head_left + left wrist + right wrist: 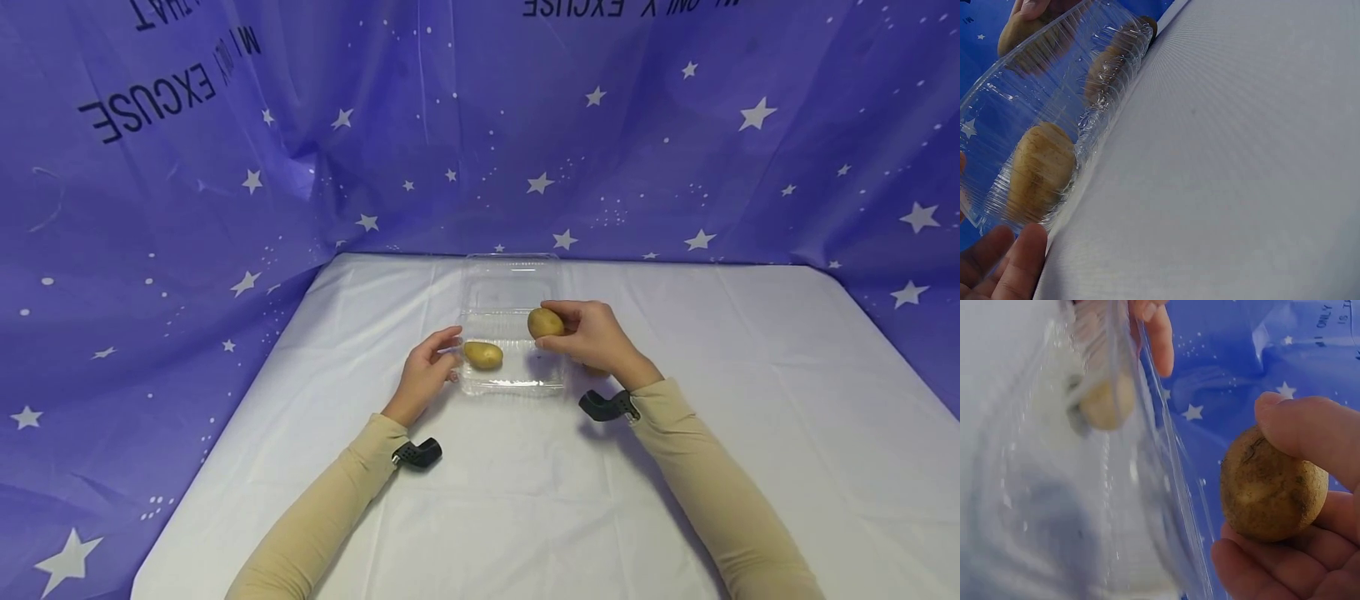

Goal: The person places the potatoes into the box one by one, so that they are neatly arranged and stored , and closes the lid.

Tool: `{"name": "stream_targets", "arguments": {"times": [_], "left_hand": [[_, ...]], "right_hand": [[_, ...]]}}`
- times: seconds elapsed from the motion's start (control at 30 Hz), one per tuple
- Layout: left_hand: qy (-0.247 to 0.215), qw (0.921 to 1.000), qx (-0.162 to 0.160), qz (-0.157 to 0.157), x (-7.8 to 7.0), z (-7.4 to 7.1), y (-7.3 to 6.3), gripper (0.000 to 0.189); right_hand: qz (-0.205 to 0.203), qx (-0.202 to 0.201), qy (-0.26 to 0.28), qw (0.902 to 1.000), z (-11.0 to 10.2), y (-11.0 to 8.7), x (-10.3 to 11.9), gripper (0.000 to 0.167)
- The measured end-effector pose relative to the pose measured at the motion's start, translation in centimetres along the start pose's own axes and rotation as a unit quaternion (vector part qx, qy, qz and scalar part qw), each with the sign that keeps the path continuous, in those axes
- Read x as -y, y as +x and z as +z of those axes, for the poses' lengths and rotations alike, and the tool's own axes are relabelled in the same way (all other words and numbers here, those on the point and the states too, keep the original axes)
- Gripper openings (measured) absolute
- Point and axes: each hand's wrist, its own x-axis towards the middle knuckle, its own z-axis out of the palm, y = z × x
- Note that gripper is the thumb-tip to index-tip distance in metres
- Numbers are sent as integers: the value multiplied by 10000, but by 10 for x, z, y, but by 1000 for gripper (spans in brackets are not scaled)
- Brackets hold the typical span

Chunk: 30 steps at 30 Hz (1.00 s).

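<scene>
A clear plastic clamshell container (510,387) lies with its lid folded back. Inside its left part sits one potato (483,356), also seen through the ribbed wall in the left wrist view. Over the container's right part, my right hand (596,337) holds a second potato (1272,487) between thumb and fingers, raised above the base. My left hand (426,375) is at the container's left side, relaxed fingertips (1029,250) right by its outer corner. Partly hidden under the right hand is another potato (596,370), outside the container on the right.
A white cloth covers the table (495,517). The transparent lid (512,287) extends toward the back edge. Behind the table hangs a purple curtain (480,142) with stars and lettering. Each wrist wears a dark camera mount (420,454).
</scene>
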Motion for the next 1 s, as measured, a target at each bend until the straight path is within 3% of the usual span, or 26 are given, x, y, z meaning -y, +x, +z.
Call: {"name": "stream_targets", "arguments": {"times": [0.23, 0.4, 0.57, 0.83, 1.0], "left_hand": [[-29, 10000, -8, 25, 0, 1, 1, 53], [-20, 10000, -35, 57, -1, 2, 2, 54], [-54, 10000, -10, 7, 0, 2, 1, 53], [-69, 10000, -41, 28, 34, 1, 17, 55], [-53, 9999, -80, 123, 39, 0, 18, 54]], "right_hand": [[-193, 332, -68, 9992, 17, 4, 10, 61], [-556, 271, -560, 9965, 29, 5, 15, 59], [-759, 374, -663, 9942, 40, 6, 20, 59], [-728, 789, -555, 9927, 52, 8, 21, 61], [-714, 985, -574, 9909, 57, 8, 19, 63]]}}
